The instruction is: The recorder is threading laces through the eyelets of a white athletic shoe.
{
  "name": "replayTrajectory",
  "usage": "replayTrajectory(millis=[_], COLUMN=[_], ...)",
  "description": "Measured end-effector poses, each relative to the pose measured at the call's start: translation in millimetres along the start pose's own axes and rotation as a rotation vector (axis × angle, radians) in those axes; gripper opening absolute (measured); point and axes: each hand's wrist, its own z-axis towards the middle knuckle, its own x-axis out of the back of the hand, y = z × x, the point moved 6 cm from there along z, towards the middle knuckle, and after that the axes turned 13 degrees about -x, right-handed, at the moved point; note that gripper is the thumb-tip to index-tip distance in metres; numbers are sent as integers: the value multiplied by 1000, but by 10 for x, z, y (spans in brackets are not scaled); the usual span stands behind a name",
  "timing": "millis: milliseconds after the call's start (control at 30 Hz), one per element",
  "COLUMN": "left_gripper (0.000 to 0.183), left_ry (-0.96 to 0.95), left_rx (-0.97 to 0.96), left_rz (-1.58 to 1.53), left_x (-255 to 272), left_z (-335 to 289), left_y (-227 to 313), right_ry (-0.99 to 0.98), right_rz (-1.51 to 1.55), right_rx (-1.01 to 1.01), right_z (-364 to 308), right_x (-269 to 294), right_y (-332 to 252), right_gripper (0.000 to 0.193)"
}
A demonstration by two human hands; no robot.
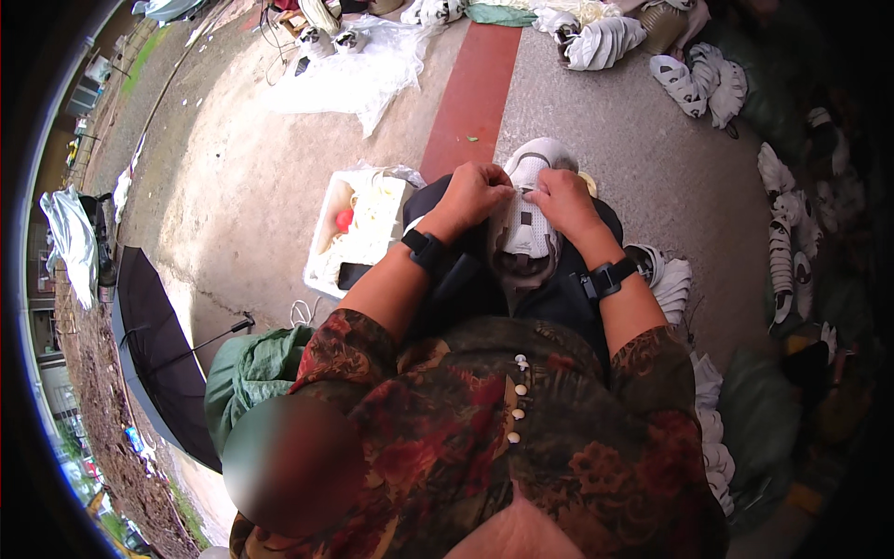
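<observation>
Head view: left hand (472,197) and right hand (568,200) meet over the mesh sneaker (523,244), lap (467,300) probably steadying it; fingers' grip unclear.

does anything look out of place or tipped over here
The open black umbrella stands out: it rests on its side at the person's left, its shaft sticking out sideways, though that may be deliberate. No damage is visible on the pale shoe.

No readable text, label, brand, number or sign on anything in view.
</observation>
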Motion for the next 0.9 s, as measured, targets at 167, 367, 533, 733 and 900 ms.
replayTrajectory(millis=[167, 367, 533, 733, 900], left_gripper=[16, 15, 13, 10, 10], left_ry=[5, -1, -16, -72, -23], left_rx=[39, 56, 3, -71, -109], left_rz=[61, 102, 176, 61, -26], left_x=[-3, 0, -29, -132, -172], left_z=[29, 58, 99, 125, 155], left_y=[-20, -14, -79, -129, -116], right_ry=[8, 55, 29, 10, 161], right_rz=[-15, -99, -91, 1, -31], right_rx=[-31, -29, -31, -3, 54], right_z=[7, 10, 32, 3, -65], right_x=[-76, -154, -122, -65, -90], right_y=[9, 18, -7, 44, 51], right_gripper=[24, 22, 22, 22, 23])
